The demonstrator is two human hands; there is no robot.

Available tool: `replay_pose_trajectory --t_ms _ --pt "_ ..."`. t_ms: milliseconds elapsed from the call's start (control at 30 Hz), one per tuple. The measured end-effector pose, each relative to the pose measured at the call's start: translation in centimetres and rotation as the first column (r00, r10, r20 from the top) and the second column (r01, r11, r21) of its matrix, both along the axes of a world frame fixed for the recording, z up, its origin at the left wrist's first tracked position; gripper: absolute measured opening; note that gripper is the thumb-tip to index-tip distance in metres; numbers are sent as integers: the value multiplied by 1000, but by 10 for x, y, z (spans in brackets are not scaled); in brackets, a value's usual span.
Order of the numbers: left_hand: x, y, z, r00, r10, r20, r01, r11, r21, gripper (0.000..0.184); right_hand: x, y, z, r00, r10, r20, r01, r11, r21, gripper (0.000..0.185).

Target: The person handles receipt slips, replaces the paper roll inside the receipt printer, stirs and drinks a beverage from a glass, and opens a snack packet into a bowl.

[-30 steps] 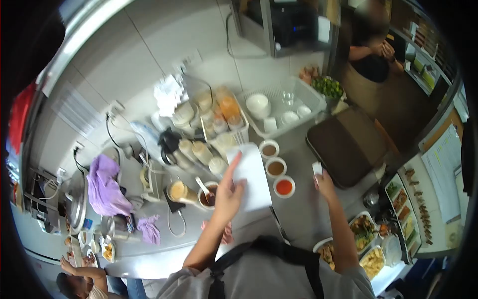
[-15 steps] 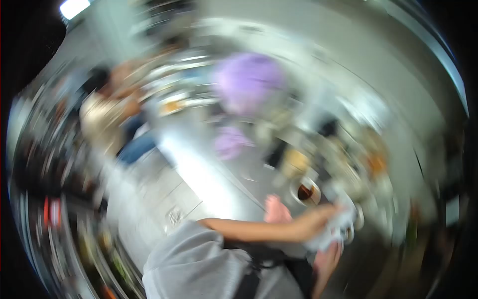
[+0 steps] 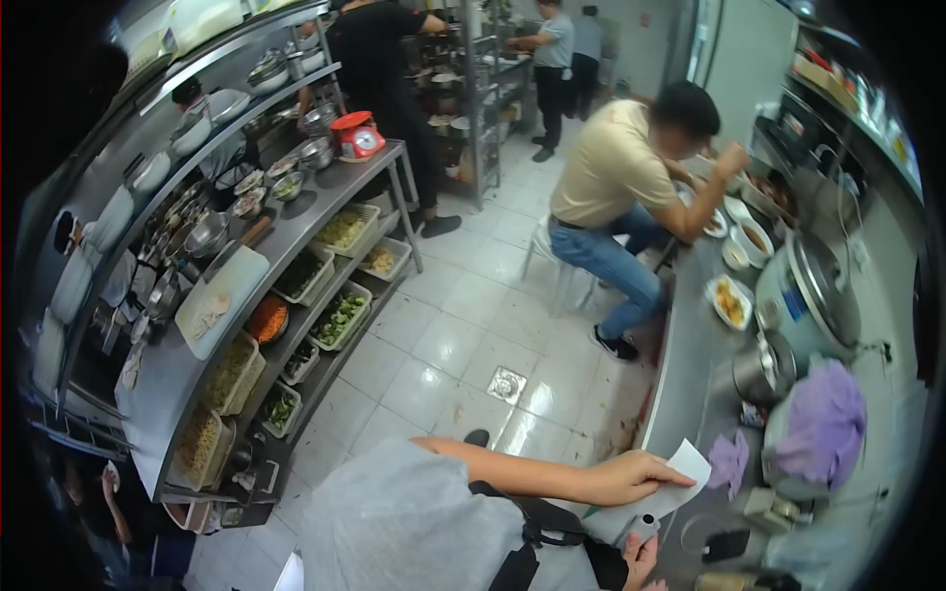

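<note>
We see the left hand (image 3: 641,478) with its fingers nearly straight and close together, pinching white paper (image 3: 687,471); most of the thumb is hidden from us. The paper is held in front of the body by the metal counter (image 3: 695,384), a corner jutting past the fingertips. Just beside it, the right hand (image 3: 641,563) is curled around a small grey object (image 3: 641,531) — we make out 1 dark round opening at its end, but cannot tell what it is, nor whether it touches the paper.

On the counter near the paper lies a small purple cloth (image 3: 727,461), with a larger purple cloth (image 3: 826,428) bunched farther back. Farther along sits a dish of yellow food (image 3: 730,300), near a seated person (image 3: 606,167) in a pale yellow shirt and jeans. Across the tiled floor (image 3: 448,345) we see a steel worktable (image 3: 305,202) carrying a white board (image 3: 222,300) and a red scale (image 3: 358,138).
</note>
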State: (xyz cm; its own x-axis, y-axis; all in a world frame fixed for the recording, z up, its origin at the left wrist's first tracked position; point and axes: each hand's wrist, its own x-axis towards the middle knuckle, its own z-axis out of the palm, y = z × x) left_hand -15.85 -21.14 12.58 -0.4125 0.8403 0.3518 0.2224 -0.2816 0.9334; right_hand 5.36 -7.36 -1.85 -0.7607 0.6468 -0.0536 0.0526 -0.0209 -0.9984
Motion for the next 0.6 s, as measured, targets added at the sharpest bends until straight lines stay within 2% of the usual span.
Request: replay_pose_trajectory --t_ms 67,100,200,233,333,367,467,500,600 --pt "-47 -24 -12 993 119 11 -119 991 60 47 -60 -27 15 993 119 -6 -119 993 -4 46" --pt "-72 -42 -13 991 130 -15 -129 992 11 50 -98 -48 37 987 157 44 -160 985 61 42" --pt "-142 -98 -15 961 263 -88 -266 964 -15 55 -198 -91 63 944 329 10 -328 944 -47 40" --pt "-164 -120 -12 954 288 -78 -295 951 -96 57 -226 -100 61 922 386 36 -384 922 -51 38" --pt "-222 -171 -32 880 472 -48 -472 861 -189 57 -296 -129 57 824 555 110 -560 829 11 35" --pt "-236 -188 -33 849 526 -52 -519 812 -269 57 -316 -142 58 818 570 80 -572 820 -1 32" --pt "-262 -219 -53 689 723 -55 -724 680 -117 58 -370 -164 79 703 693 159 -711 689 139 31" --pt "-266 -230 -54 669 741 -60 -734 646 -208 55 -386 -165 68 687 709 160 -725 653 219 28" --pt "-275 -245 -70 650 759 -39 -724 604 -332 47 -427 -178 64 642 757 120 -765 621 169 31"
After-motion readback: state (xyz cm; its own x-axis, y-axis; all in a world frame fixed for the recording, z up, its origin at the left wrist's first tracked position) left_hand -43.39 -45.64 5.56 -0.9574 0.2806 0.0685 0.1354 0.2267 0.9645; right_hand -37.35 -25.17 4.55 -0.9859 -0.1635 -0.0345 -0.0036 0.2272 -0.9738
